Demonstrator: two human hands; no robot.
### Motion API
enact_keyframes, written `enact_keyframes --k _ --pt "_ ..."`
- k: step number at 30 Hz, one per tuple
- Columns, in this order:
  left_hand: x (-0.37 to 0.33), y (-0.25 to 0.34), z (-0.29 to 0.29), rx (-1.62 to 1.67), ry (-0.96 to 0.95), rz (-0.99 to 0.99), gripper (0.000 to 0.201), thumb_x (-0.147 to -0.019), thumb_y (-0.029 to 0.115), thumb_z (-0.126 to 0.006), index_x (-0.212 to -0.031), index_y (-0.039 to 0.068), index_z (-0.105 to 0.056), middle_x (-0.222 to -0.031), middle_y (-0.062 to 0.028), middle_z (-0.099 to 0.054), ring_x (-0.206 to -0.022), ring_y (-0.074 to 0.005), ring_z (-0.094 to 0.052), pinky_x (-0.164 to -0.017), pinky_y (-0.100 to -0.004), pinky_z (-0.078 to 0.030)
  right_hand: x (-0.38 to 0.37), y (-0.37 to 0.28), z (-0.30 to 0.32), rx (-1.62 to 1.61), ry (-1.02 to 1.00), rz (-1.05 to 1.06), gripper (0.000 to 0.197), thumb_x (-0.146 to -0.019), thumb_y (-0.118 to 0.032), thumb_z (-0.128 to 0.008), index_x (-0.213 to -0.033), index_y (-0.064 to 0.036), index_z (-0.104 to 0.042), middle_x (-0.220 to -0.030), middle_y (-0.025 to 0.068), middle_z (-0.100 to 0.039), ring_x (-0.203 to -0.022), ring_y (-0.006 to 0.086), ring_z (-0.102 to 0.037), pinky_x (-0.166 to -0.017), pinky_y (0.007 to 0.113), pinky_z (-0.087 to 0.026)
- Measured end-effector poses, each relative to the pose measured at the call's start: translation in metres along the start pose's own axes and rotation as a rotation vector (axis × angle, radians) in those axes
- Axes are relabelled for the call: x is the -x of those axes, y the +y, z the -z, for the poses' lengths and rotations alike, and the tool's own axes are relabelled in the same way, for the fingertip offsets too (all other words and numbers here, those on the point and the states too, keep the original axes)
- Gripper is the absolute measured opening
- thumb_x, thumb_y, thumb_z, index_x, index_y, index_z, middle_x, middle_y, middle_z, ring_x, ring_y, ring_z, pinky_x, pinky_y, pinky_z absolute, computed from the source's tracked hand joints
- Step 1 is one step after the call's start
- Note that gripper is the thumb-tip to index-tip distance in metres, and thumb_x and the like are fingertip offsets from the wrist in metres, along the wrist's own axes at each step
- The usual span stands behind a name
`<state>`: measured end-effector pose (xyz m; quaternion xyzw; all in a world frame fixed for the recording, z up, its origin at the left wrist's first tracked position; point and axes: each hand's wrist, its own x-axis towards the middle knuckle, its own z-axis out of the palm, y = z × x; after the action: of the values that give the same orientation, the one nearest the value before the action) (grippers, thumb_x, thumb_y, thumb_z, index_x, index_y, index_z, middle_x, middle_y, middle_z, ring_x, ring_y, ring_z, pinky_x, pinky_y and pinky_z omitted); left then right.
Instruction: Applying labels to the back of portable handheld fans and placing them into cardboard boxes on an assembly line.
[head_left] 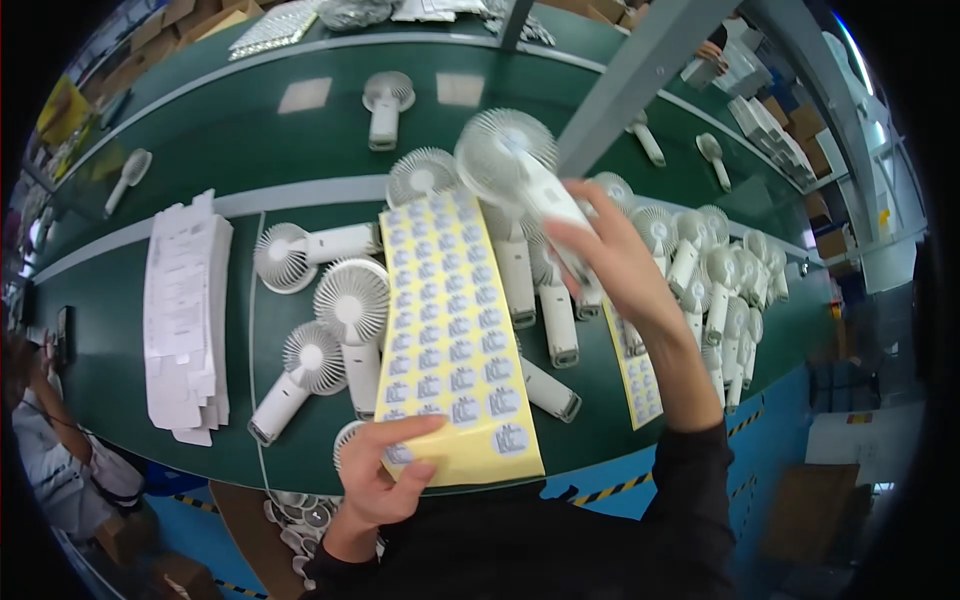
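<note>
My right hand (pixel 620 255) is wrapped round the handle of a white handheld fan (pixel 510 155), raised above the table with its round grille toward the far left. My left hand (pixel 385 470) grips the near left corner of a yellow sheet of round, pale stickers (pixel 450 310), with index finger and thumb over its front. The sheet slopes across several white fans, hiding parts of them. To its left lie more fans, among them an upright-facing one (pixel 350 300) and one on its side (pixel 285 258). Whether a loose sticker is between my left fingers is not visible.
A stack of flat white boxes (pixel 185 320) lies on the green table at left. Many fans crowd the right, around a second yellow sticker sheet (pixel 632 370). Beyond a metal rail, a green belt carries spaced fans (pixel 385 110). A grey post (pixel 640 85) slants at upper right. Another person sits far left.
</note>
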<state>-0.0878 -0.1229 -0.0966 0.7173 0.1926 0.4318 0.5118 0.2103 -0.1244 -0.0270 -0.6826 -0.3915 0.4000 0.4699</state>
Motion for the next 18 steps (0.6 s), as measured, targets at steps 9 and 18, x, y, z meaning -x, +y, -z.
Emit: enact_keyframes --k 9,18 --pt "-0.008 0.011 0.006 0.028 0.0 0.032 0.023 -0.084 0.011 -0.067 -0.1 -0.005 -0.066 -0.087 -0.0157 -0.071 -0.073 -0.0181 -0.068 -0.067 -0.0261 -0.052 -0.308 0.083 -0.011 1.017 0.973 0.328 0.062 -0.087 -0.053 -0.06 -0.117 0.0022 -0.058 -0.099 0.0179 -0.066 -0.081 0.0337 -0.067 -0.081 0.046 -0.05" --pt "-0.021 0.01 0.013 0.089 -0.191 0.047 0.024 -0.079 -0.001 -0.066 -0.102 -0.007 -0.068 -0.091 -0.0195 -0.071 -0.076 -0.0252 -0.07 -0.067 -0.0292 -0.053 -0.322 0.044 -0.087 0.648 0.18 -0.056 0.056 -0.082 -0.039 -0.069 -0.114 0.005 -0.057 -0.107 0.0182 -0.067 -0.084 0.0275 -0.069 -0.071 0.041 -0.053"
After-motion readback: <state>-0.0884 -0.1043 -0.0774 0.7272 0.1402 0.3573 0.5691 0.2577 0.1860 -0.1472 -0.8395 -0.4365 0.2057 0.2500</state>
